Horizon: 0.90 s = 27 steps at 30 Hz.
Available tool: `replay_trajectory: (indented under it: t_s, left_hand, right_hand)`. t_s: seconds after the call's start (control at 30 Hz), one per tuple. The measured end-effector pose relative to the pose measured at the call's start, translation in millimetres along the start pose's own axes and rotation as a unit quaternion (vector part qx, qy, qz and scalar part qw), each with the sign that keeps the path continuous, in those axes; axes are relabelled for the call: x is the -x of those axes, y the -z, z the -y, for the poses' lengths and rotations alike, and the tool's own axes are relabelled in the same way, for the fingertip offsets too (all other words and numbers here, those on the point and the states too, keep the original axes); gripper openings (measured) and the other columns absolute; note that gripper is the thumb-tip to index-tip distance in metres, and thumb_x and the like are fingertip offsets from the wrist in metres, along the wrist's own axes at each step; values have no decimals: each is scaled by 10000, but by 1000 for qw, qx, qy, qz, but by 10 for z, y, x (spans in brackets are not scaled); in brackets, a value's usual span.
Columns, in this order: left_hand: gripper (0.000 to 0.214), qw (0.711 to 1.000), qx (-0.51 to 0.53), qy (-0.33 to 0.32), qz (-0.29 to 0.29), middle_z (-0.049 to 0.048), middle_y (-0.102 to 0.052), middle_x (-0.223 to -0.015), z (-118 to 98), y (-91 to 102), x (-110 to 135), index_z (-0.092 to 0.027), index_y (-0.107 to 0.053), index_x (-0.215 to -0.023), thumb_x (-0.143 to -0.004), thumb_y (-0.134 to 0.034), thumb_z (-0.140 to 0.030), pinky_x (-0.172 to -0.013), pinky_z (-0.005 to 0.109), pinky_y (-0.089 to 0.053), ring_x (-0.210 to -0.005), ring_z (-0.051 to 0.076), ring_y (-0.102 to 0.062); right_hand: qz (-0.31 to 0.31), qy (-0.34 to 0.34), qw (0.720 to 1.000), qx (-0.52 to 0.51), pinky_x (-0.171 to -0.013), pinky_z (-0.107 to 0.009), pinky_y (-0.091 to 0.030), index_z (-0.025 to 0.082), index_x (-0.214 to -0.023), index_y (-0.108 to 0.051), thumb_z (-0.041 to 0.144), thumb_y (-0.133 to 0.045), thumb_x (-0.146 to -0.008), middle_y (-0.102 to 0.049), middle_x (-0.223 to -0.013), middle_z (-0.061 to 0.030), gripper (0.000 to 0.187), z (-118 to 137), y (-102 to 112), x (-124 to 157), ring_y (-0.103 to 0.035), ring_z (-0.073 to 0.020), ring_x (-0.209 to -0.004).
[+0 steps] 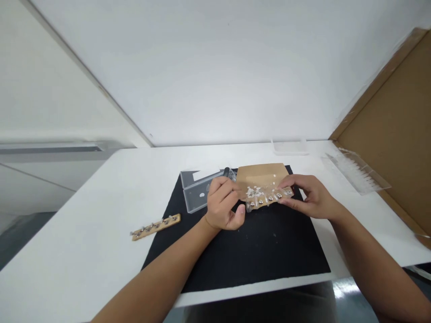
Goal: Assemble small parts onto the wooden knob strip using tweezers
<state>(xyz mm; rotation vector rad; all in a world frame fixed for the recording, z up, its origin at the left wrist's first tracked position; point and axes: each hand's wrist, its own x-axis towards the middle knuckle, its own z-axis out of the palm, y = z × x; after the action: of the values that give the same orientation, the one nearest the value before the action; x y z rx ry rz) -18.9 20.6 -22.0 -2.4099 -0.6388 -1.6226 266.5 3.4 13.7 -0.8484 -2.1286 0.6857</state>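
A brown cardboard strip [268,198] with a row of small metal studs under clear blisters is held between both hands above a black mat [256,244]. My left hand [224,204] is curled, pinching the strip's left end. My right hand [308,196] grips the right end with fingers closed on it. Behind the strip lies a brown cardboard piece [261,174] with white scraps on it.
A clear plastic box [198,188] sits at the mat's back left. Another studded cardboard strip [155,226] lies on the white table [101,215] to the left. A clear lid [289,146] and a clear ribbed tray [357,170] lie at the back right, next to a cardboard panel [393,134].
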Motion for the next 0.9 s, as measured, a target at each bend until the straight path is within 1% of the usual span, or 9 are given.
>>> replay_trajectory:
  t_s: [0.1, 0.23, 0.4, 0.5, 0.63, 0.77, 0.9]
  left_hand:
    - [146, 1000, 4, 12, 2, 58, -645, -740, 0, -9, -1, -206, -640, -857, -888, -502, -241, -748, 438, -447, -700, 230, -577]
    - [137, 1000, -3, 27, 12, 56, -654, -752, 7, -15, 0, -210, -650, -851, -878, -521, -247, -759, 434, -455, -731, 233, -591]
    - [75, 999, -9, 27, 19, 35, -652, -730, 17, -45, 0, -211, -626, -831, -867, -560, -201, -772, 430, -473, -720, 221, -607]
    - [121, 999, -12, 32, 28, 37, -671, -745, 18, -69, 7, -205, -627, -853, -918, -541, -149, -786, 426, -477, -728, 212, -617]
    - [234, 997, -7, 61, 40, 73, -728, -852, 11, -90, 18, -173, -669, -1036, -1021, -441, -123, -832, 425, -476, -817, 217, -648]
    - [270, 995, 22, 83, 58, 87, -741, -938, 2, -95, 26, -168, -652, -1185, -1060, -416, -205, -888, 447, -474, -886, 233, -670]
    - [311, 992, 48, 71, 88, 105, -728, -1033, 6, -96, 45, -169, -590, -1297, -1029, -505, -303, -910, 466, -477, -934, 254, -661]
  right_hand:
    - [-53, -8, 998, -45, -719, -368, -556, 285, -1112, -699, 349, -779, -928, -733, -1002, -49, 211, -19, 60, 46, -663, -201, -851]
    - [-113, -16, 990, -86, -660, -363, -548, 292, -1064, -686, 365, -792, -917, -713, -959, -48, 195, 29, 142, 93, -645, -197, -802]
    - [-159, -21, 982, -104, -677, -348, -556, 276, -1026, -681, 391, -805, -908, -697, -920, -33, 207, 41, 163, 74, -647, -185, -800]
    - [-162, -34, 979, -121, -662, -331, -551, 267, -1005, -672, 416, -815, -899, -684, -897, -21, 231, -5, 140, 60, -641, -172, -770]
    - [-139, -48, 975, -166, -656, -313, -536, 254, -1010, -656, 388, -812, -908, -678, -917, -18, 230, -54, 94, 70, -635, -156, -749]
    - [-127, -57, 975, -174, -631, -293, -504, 241, -947, -630, 384, -813, -905, -655, -901, -15, 236, -67, 29, 69, -608, -149, -737]
    - [-115, -68, 975, -178, -644, -283, -502, 240, -957, -628, 402, -816, -901, -639, -866, -8, 255, -70, -42, 49, -604, -148, -740]
